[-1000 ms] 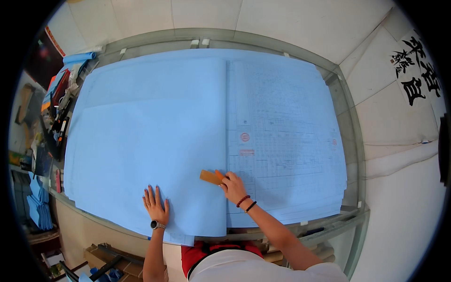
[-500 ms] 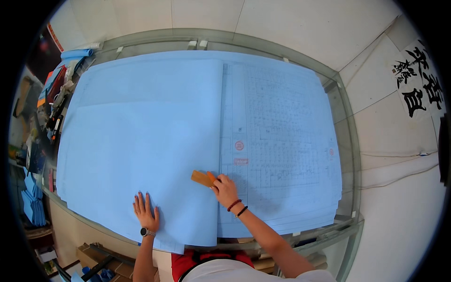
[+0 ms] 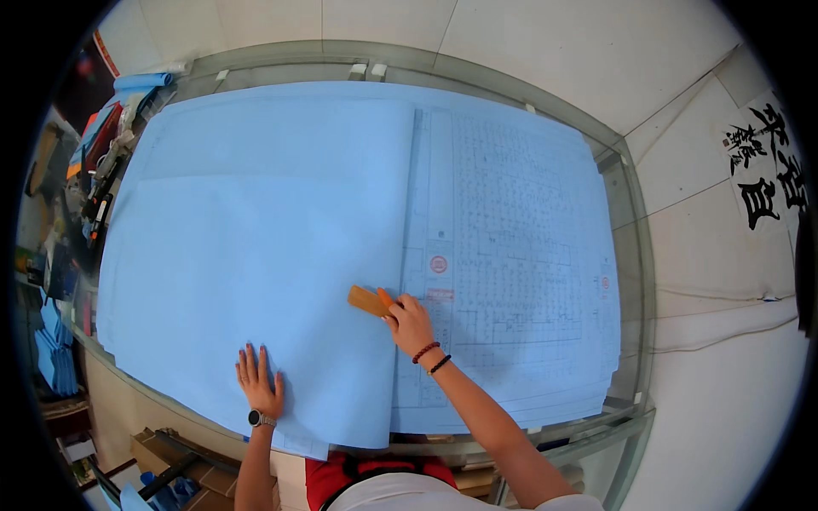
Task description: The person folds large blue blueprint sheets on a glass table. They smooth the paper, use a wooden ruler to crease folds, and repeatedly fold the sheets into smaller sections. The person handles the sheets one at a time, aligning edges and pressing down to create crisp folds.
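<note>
A large blue paper sheet is turned over to the left, its blank back showing and a straight folded edge down the middle. To the right of that edge lies a printed blue drawing sheet with fine dark lines and red round stamps. My left hand rests flat on the blank paper near the front edge, fingers spread. In my right hand is a flat wooden scraper, pressed on the paper just beside the fold. A small orange piece shows between scraper and fingers; its kind is unclear.
The papers lie on a glass-topped table with a pale frame. Tools and rolled blue paper crowd its far left corner. Folded blue papers are stacked beyond the left side. Boxes stand below the near left edge.
My right hand has slid the wooden scraper a little farther away from me along the fold. My left hand stays flat on the paper in about the same place. The view has shifted slightly.
</note>
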The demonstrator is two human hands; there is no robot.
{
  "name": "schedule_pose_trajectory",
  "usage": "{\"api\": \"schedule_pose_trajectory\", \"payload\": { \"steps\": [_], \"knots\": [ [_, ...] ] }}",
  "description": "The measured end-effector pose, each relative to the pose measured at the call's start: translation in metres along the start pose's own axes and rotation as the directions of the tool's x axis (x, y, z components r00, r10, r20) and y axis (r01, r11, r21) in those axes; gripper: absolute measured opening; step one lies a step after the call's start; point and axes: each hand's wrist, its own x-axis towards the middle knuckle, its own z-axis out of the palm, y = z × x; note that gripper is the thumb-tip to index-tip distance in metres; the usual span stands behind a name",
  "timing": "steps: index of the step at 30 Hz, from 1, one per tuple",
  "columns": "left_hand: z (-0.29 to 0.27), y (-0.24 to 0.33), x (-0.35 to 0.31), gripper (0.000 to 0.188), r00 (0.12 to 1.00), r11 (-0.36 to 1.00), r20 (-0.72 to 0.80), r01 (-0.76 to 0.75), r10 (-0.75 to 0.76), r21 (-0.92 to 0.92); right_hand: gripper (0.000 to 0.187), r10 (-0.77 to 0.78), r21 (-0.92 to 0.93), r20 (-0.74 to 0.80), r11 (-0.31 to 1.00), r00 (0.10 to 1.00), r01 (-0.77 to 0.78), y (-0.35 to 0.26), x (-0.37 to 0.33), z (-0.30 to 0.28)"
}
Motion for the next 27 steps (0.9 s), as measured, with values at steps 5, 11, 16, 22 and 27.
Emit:
{"api": "schedule_pose_trajectory", "payload": {
  "steps": [5,11,16,22,27],
  "knots": [
    [-0.002,0.006,0.008,0.064,1.000,1.000,0.020,0.001,-0.001,-0.026,0.014,-0.029,-0.030,-0.082,0.999,0.996,0.026,0.014,0.020,0.001],
    [0.001,0.002,0.000,0.063,1.000,1.000,0.008,0.000,0.000,0.009,0.015,-0.045,-0.012,-0.085,0.999,0.995,0.044,0.016,0.043,-0.004],
    [-0.001,0.003,0.003,0.062,1.000,1.000,0.003,-0.010,0.010,-0.001,0.012,-0.009,-0.025,-0.069,1.000,0.998,0.007,0.028,0.065,-0.006],
    [0.002,0.000,0.002,0.061,1.000,1.000,0.020,0.003,-0.003,0.015,0.015,0.016,-0.056,-0.057,0.998,0.998,-0.019,0.039,0.092,-0.007],
    [0.006,-0.002,-0.001,0.061,1.000,1.000,0.001,0.000,0.000,0.011,0.015,0.067,-0.085,-0.046,0.994,0.997,-0.071,0.044,0.116,-0.009]
  ]
}}
